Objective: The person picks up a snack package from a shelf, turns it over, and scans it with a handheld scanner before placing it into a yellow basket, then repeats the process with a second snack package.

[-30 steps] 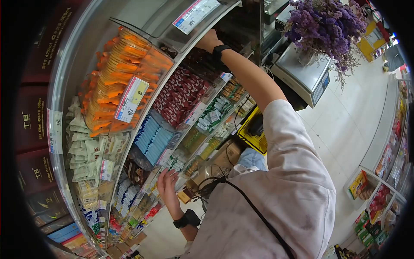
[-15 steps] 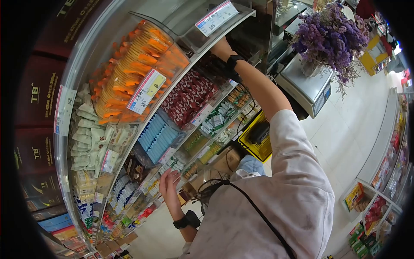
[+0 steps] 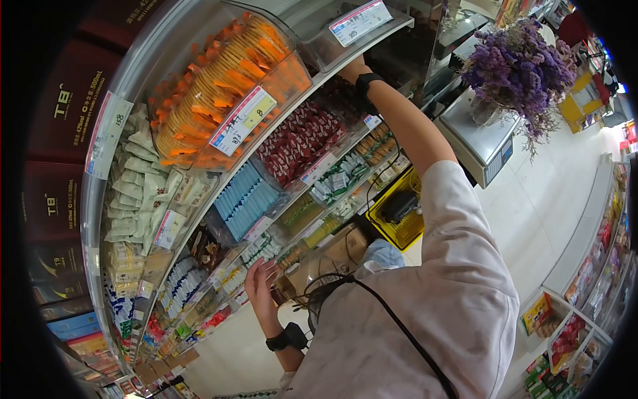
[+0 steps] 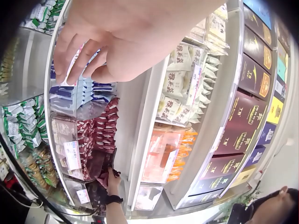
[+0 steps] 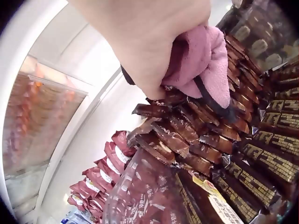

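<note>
You are at a curved shop shelf (image 4: 144,135), with a pale tiled floor (image 3: 531,193) beyond. Take the maroon packets (image 3: 299,143) as your landmark: in the head view, orange-wrapped crackers (image 3: 226,86) sit to their upper left, light-blue packets (image 3: 247,199) to their lower left, a yellow basket (image 3: 392,223) to their lower right, and purple flowers (image 3: 518,70) well to their upper right. Your right grip (image 5: 154,42) is closed round a pink cloth (image 5: 208,65), bunched at your palm over brown-wrapped snacks (image 5: 201,140) beside the maroon packets. Your left grip (image 3: 260,284), loose and holding nothing, hangs below them. The cloth covers your right fingertips; you cannot tell whether it touches the snacks. In the head view, a clear bin partly hides that grip.
</note>
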Demonstrator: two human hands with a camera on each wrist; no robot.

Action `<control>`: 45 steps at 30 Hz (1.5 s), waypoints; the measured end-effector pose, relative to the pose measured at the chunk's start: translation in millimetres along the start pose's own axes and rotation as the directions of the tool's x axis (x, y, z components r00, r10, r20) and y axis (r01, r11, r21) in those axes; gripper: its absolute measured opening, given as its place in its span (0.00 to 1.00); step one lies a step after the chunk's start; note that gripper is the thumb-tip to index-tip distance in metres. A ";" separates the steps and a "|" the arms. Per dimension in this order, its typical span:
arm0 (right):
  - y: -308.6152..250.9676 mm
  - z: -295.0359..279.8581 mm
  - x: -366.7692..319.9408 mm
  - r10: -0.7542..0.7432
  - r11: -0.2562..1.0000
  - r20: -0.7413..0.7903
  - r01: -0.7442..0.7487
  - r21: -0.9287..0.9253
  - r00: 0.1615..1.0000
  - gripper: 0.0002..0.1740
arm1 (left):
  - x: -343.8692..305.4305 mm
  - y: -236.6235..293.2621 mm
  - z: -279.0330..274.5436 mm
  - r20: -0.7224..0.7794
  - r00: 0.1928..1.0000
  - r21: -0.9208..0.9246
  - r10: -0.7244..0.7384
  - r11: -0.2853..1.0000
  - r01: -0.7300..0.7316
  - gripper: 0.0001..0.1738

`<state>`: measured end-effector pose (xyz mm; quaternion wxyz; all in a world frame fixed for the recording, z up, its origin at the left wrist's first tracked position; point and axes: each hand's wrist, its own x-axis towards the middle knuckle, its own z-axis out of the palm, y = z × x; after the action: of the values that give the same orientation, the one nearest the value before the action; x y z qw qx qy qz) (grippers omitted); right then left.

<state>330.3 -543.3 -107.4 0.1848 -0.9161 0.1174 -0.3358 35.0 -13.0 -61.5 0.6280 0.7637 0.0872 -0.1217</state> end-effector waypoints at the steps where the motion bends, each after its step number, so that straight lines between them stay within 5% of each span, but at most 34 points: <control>1: -1.2 0.5 2.1 -0.011 1.000 -0.010 0.011 -0.005 1.000 0.15 | -0.7 0.2 -0.9 -0.003 1.000 -0.001 0.005 1.000 -0.005 0.20; 10: 7.1 -24.7 -10.9 -0.170 0.984 -0.075 0.165 -0.061 0.983 0.15 | -9.0 -1.8 2.8 0.022 0.999 -0.012 0.042 0.999 -0.042 0.19; 13: -1.0 -52.5 -30.2 0.003 0.999 0.082 -0.006 0.037 0.997 0.18 | -7.4 0.7 5.3 0.038 0.998 -0.021 0.048 0.999 -0.047 0.19; 14: 4.9 -53.7 -36.2 -0.066 0.998 0.063 0.066 0.002 0.996 0.24 | -9.0 4.0 7.0 0.043 0.998 -0.028 0.052 0.998 -0.051 0.19; 17: -3.8 -93.4 -53.7 0.182 0.935 0.318 -0.264 0.237 0.930 0.27 | -7.3 2.6 5.4 0.058 0.996 -0.061 0.067 0.996 -0.063 0.19; 18: -8.1 -103.4 -64.0 0.232 0.864 0.283 -0.330 0.379 0.931 0.25 | -6.6 0.8 3.6 0.062 0.996 -0.074 0.071 0.995 -0.067 0.20; 22: -11.8 -112.6 -87.1 0.378 0.765 0.268 -0.462 0.449 0.886 0.23 | -3.3 0.3 1.7 0.080 0.993 -0.084 0.085 0.993 -0.078 0.20; 25: -9.0 -110.6 -106.9 0.314 0.889 0.188 -0.358 0.285 0.931 0.24 | -2.0 0.2 -2.1 0.106 0.988 -0.110 0.114 0.989 -0.102 0.20; 29: 9.8 -81.5 -127.0 0.310 0.885 0.080 -0.318 0.338 0.947 0.18 | -0.5 3.3 -4.7 0.117 0.986 -0.105 0.120 0.989 -0.108 0.20; 32: 3.1 -89.6 -134.4 0.320 0.851 0.104 -0.333 0.406 0.942 0.17 | 0.0 9.5 -9.1 0.127 0.983 -0.110 0.131 0.987 -0.117 0.20; 39: -9.5 -111.1 -146.8 0.563 0.537 0.069 -0.428 0.727 0.824 0.14 | -5.0 17.6 -17.5 0.106 0.978 -0.143 0.181 0.976 -0.165 0.19; 45: -32.7 -149.0 -169.7 0.493 0.584 -0.042 -0.295 0.756 0.869 0.15 | -6.8 19.5 -27.0 0.127 0.971 -0.128 0.200 0.975 -0.184 0.19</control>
<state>108.4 -494.9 -85.6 0.5873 -0.6659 0.1976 -0.4155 36.2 9.8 -36.3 0.6845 0.7206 -0.0244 -0.1080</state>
